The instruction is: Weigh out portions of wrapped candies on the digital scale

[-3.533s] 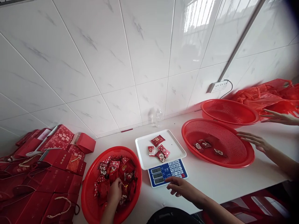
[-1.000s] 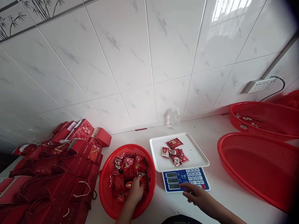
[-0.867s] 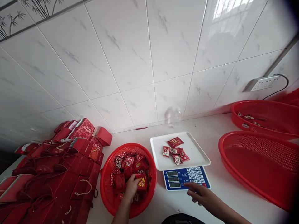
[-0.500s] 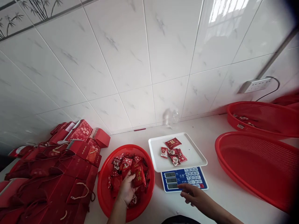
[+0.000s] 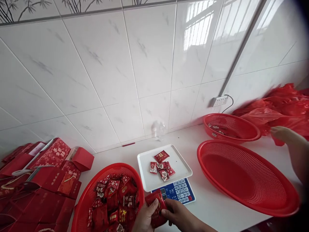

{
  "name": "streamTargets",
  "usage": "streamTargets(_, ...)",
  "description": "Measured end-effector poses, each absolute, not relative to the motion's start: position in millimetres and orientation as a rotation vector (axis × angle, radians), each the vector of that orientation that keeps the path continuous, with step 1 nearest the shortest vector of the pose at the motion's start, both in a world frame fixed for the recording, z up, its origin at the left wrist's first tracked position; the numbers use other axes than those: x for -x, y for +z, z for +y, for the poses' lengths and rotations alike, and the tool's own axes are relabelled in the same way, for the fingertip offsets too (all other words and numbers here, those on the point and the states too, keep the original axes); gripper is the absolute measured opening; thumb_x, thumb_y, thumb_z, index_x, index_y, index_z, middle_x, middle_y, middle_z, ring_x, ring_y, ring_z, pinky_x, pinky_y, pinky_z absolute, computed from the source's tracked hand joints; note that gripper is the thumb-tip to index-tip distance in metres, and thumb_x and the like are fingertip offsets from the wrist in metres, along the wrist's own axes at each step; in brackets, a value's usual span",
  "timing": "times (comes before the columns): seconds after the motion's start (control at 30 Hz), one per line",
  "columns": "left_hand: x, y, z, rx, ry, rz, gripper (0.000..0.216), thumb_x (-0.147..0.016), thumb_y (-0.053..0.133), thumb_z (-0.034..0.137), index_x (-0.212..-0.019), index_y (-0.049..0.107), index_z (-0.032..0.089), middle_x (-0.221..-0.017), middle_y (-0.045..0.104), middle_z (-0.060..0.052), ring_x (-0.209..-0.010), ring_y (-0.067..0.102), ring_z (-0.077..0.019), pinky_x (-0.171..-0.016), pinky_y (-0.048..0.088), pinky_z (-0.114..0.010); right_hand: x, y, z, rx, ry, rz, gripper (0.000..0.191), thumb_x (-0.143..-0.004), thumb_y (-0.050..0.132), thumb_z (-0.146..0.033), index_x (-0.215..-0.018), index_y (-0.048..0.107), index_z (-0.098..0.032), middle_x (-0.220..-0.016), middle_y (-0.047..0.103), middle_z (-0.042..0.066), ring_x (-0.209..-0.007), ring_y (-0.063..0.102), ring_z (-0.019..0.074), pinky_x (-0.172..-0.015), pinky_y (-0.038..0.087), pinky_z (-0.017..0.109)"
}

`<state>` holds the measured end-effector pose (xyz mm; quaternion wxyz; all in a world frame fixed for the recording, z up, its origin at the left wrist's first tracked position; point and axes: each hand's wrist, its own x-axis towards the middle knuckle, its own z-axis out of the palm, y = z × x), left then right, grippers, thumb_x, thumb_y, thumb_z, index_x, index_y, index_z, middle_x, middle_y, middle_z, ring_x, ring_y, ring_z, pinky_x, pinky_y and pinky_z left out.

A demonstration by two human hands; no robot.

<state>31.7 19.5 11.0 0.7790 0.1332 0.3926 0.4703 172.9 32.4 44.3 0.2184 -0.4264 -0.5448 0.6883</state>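
My left hand (image 5: 145,216) grips a shiny red packet (image 5: 156,197) in front of the scale. My right hand (image 5: 180,212) pinches the packet's right side. To the left, a red plastic basket (image 5: 79,206) holds many small red wrapped sweets (image 5: 113,201). Just beyond my hands stands a blue digital scale (image 5: 177,190) with number keys, its display partly covered by the packet. On the scale's white tray (image 5: 146,180) lie several small wrapped sweets (image 5: 162,166) in a loose cluster.
Red gift boxes (image 5: 45,183) are piled at the left. At the right are a large red basket (image 5: 236,170) and a smaller one (image 5: 231,124) with a few packets. A co-worker's blurred hand (image 5: 285,133) is near red plastic bags (image 5: 272,106). A socket strip (image 5: 219,101) is on the wall.
My left hand has lifted the red packet out of the basket and moved right. My right hand has come to it. The view has turned right, and a co-worker's hand has appeared.
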Motion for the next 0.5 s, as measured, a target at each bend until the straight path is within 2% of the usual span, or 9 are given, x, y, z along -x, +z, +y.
streamTargets(0.17, -28.3, -5.0, 26.0, -0.230, 0.930, 0.842, 0.043, -0.066, 0.071, 0.045, -0.097, 0.062, 0.016, -0.086, 0.069, -0.010, -0.085, 0.066, -0.0272, -0.078, 0.049, -0.041, -180.4, 42.5, 34.2, 1.138, 1.972, -1.447, 0.051, -0.065, 0.059, -0.066, -0.078, 0.056, -0.016, -0.069, 0.054, 0.000, -0.059, 0.047, 0.0097, -0.054, 0.038, 0.022)
streamTargets(0.3, -27.6, -7.8, 29.8, -0.227, 0.839, 0.853, 0.052, -0.069, 0.066, 0.052, -0.104, 0.061, 0.015, -0.091, 0.070, -0.012, -0.087, 0.065, -0.0306, -0.079, 0.048, -0.044, -183.1, 38.1, 37.7, 1.143, 1.976, -1.420, 0.059, -0.061, 0.058, -0.072, -0.078, 0.057, -0.016, -0.069, 0.056, 0.001, -0.060, 0.048, 0.0106, -0.053, 0.037, 0.022)
streamTargets(0.5, -16.7, -2.4, 31.6, -0.225, 0.837, 0.887, 0.059, -0.069, 0.064, 0.054, -0.115, 0.058, 0.018, -0.097, 0.069, -0.012, -0.094, 0.063, -0.0330, -0.079, 0.049, -0.045, -189.9, 39.0, 48.3, 1.233, 2.005, -1.541, 0.050, -0.071, 0.054, -0.065, -0.080, 0.061, -0.016, -0.076, 0.062, 0.003, -0.066, 0.055, 0.0128, -0.056, 0.039, 0.022)
